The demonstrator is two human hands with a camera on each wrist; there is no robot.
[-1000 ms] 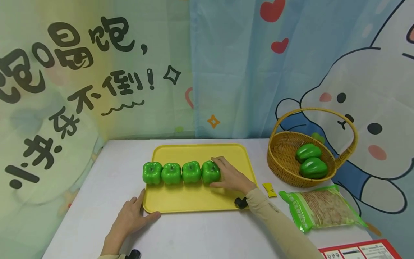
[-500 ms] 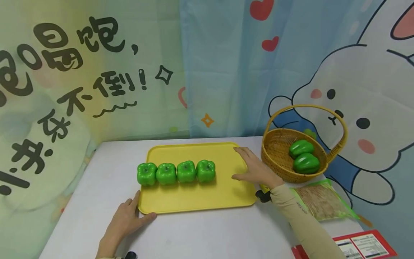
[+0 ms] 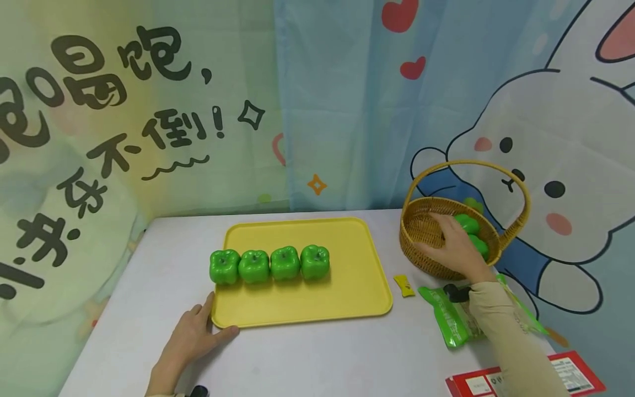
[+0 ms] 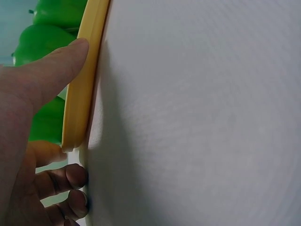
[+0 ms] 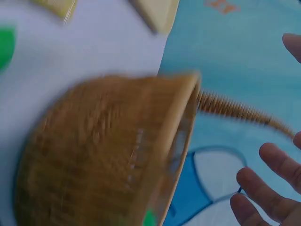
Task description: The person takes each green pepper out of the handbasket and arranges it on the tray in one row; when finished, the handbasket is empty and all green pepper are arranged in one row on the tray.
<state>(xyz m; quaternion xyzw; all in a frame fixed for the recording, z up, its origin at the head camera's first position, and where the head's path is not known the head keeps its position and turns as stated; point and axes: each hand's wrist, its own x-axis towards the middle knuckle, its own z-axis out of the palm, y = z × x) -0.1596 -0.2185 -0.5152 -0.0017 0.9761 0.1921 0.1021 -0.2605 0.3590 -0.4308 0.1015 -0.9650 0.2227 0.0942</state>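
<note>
Several green bell peppers (image 3: 285, 262) stand in a row across the left and middle of a yellow tray (image 3: 342, 298). My left hand (image 3: 190, 336) rests at the tray's near left corner, with its thumb against the front edge in the left wrist view. Over the wicker basket (image 3: 421, 256) is my right hand (image 3: 453, 248), its fingers spread and nothing between them. Beyond that hand, green peppers (image 3: 467, 223) lie inside the basket, partly hidden by it. The right wrist view is blurred and shows the basket's side beside the spread fingers (image 5: 261, 193).
A small yellow packet (image 3: 404, 285) lies right of the tray. A green and clear bag (image 3: 448, 317) sits in front of the basket, partly under the right forearm. A red-edged box (image 3: 476, 383) is at the near right. A printed curtain (image 3: 337, 110) hangs behind the table.
My right hand has let go of the rightmost pepper in the row and moved right, over the basket. The left hand stays at the tray corner. The head view has shifted slightly.
</note>
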